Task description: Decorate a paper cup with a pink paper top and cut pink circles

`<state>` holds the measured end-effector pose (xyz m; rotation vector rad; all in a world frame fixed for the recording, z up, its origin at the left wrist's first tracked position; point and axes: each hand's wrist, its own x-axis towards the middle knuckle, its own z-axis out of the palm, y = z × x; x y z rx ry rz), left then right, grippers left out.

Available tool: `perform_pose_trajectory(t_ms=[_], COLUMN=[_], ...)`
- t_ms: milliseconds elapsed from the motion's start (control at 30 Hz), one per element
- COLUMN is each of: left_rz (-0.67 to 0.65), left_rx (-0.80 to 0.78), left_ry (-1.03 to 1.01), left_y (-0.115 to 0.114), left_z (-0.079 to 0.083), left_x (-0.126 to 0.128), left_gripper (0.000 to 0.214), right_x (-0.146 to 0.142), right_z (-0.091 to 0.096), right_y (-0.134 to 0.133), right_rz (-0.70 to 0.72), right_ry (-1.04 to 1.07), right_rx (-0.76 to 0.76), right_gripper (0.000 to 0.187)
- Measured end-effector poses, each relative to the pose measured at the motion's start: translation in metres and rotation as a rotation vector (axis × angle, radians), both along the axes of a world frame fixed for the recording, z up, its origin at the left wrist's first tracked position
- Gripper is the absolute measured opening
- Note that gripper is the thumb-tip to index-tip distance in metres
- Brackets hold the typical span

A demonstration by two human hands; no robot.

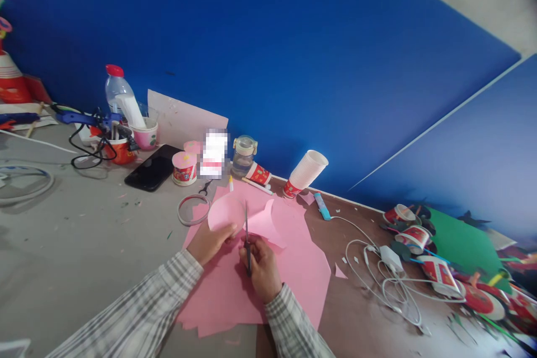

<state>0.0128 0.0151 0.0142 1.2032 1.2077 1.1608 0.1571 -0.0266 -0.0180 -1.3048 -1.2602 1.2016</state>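
Observation:
My left hand (213, 241) pinches the lower edge of a rounded pink paper piece (225, 211). In my right hand (263, 267) is a pair of scissors (247, 235), its blades pointing away from me beside the rounded piece. A curled pink paper offcut (265, 224) rises just right of the blades. Beneath both hands lie large pink paper sheets (297, 268), stacked with uneven edges. A roll of tape (193, 210) rests on the sheets' left edge. Whether the blades are touching the paper I cannot tell.
A leaning stack of paper cups (306, 172), a lidded jar (244, 155) and a tipped red cup (259, 173) stand along the blue wall. A black phone (153, 168) lies left. White cables (398, 282) and several cup crafts (438, 275) are on the right.

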Motion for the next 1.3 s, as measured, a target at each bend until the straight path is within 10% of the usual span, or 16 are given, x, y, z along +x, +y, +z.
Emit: perform_pose_trajectory(t_ms=[1300], left_rz=[0.05], left_rx=[-0.091], left_ry=[-0.05], left_y=[0.0], left_z=[-0.0047], left_x=[0.0021], left_gripper=[0.02], right_x=[0.0006], right_z=[0.0022], right_y=[-0.0006], right_rz=[0.011], right_ry=[-0.02], right_rx=[0.041], right_gripper=[0.024])
